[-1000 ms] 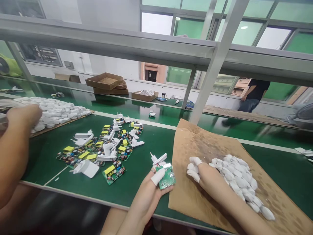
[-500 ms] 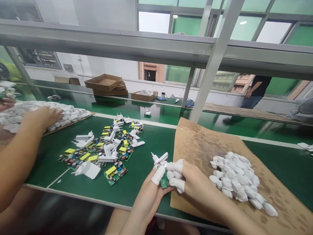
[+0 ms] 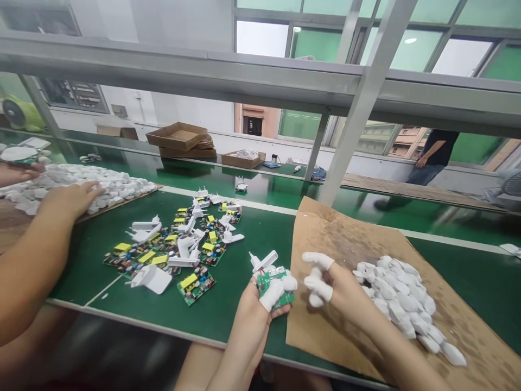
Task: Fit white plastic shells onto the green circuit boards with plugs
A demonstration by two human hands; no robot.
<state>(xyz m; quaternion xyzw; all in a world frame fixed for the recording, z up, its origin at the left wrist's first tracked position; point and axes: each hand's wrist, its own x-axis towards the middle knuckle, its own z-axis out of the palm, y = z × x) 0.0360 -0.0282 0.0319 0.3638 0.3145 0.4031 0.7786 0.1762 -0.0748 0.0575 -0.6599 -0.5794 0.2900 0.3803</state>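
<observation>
In my left hand (image 3: 254,309) is a green circuit board (image 3: 266,278), gripped under my thumb, which wears a white finger cot. A white plug piece (image 3: 264,260) hangs on the board's far side by a red wire. At the board's right edge shows a white lump (image 3: 290,281); whether it is putty or a covered fingertip I cannot tell. My right hand (image 3: 329,279), also in white finger cots, hovers over the brown cardboard (image 3: 321,231) with its fingers apart and nothing seen in them. Right of it lies a pile of white soft-looking lumps (image 3: 399,296).
Circuit boards with white plugs (image 3: 179,244) lie heaped on the green bench (image 3: 232,304) to the left. Beyond them a co-worker's hand (image 3: 69,203) rests at another white pile (image 3: 109,187). A slanted metal post (image 3: 358,119) rises behind the cardboard.
My right hand has come off the circuit board and moved right, its fingers spreading. The board in my left hand now shows more of its green face.
</observation>
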